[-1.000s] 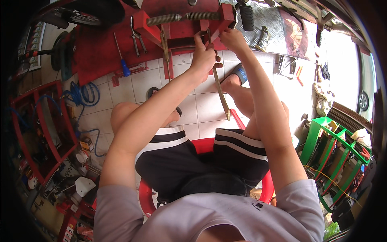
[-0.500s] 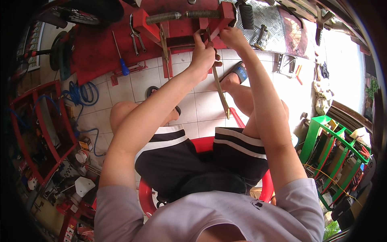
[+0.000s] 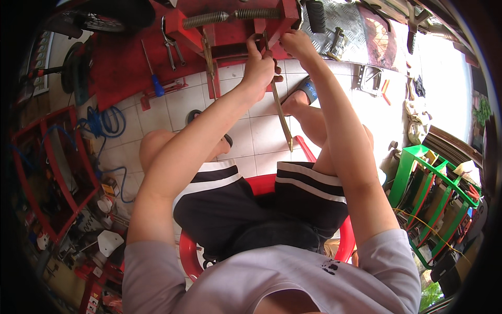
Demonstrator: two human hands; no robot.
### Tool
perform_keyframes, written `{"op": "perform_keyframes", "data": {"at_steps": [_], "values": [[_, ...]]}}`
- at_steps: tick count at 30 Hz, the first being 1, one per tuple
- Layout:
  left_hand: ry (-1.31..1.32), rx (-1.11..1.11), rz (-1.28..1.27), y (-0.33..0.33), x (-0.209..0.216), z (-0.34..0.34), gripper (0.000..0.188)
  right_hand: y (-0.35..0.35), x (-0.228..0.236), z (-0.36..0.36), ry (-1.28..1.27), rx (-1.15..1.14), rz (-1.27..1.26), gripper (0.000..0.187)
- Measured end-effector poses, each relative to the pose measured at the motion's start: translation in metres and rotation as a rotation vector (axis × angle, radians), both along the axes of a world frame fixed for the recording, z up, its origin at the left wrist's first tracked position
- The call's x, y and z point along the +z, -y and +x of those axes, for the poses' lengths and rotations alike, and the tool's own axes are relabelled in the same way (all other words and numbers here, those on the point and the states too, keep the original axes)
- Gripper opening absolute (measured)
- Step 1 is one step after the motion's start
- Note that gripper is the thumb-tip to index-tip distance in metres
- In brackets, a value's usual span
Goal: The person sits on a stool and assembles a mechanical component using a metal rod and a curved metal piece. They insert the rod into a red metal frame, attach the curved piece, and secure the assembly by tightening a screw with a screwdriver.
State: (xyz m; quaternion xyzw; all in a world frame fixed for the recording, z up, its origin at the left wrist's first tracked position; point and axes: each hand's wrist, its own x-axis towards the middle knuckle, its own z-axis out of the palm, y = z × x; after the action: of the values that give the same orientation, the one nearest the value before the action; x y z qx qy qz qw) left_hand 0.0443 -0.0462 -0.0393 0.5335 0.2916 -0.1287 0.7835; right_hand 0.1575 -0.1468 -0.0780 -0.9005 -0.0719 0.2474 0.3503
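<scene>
A red metal frame (image 3: pixel 186 33) stands at the far edge of the workspace, with a coil spring (image 3: pixel 205 20) and a second coil spring (image 3: pixel 257 13) set end to end across its top. My left hand (image 3: pixel 260 73) is closed round a long, thin metal strip (image 3: pixel 282 118) on the frame's near side; the strip's lower end hangs above the floor. My right hand (image 3: pixel 298 44) is closed at the frame's right post, and its fingertips are hidden, so what they grip cannot be made out. Another upright metal strip (image 3: pixel 208 55) runs down the frame's left side.
A blue-handled screwdriver (image 3: pixel 157 86) and wrenches (image 3: pixel 172 49) lie on the red mat (image 3: pixel 117 73) to the left. Beyond it is a motorcycle wheel (image 3: pixel 102 18). A blue hose (image 3: pixel 107 123) coils on the tiles. A green rack (image 3: pixel 400 175) stands at right.
The whole view has shifted slightly, so the frame and floor items sit a little farther left. Both hands keep nearly the same hold and place at the frame.
</scene>
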Motion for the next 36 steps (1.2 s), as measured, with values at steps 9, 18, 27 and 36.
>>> {"op": "perform_keyframes", "data": {"at_steps": [9, 18, 27, 36], "values": [[-0.02, -0.005, 0.014, 0.001, 0.002, 0.0, 0.034, 0.003, 0.011, 0.009, 0.153, 0.304, -0.2, 0.038], [-0.051, -0.063, 0.097, -0.003, -0.039, 0.002, 0.033, -0.001, 0.014, 0.007, 0.177, 0.292, -0.241, 0.038], [-0.212, -0.172, 0.072, -0.002, -0.041, -0.004, 0.04, 0.001, 0.026, 0.0, 0.007, 0.133, -0.055, 0.039], [-0.456, -0.215, 0.028, 0.006, -0.054, -0.014, 0.054, -0.001, 0.031, 0.002, 0.096, 0.228, -0.129, 0.037]]}}
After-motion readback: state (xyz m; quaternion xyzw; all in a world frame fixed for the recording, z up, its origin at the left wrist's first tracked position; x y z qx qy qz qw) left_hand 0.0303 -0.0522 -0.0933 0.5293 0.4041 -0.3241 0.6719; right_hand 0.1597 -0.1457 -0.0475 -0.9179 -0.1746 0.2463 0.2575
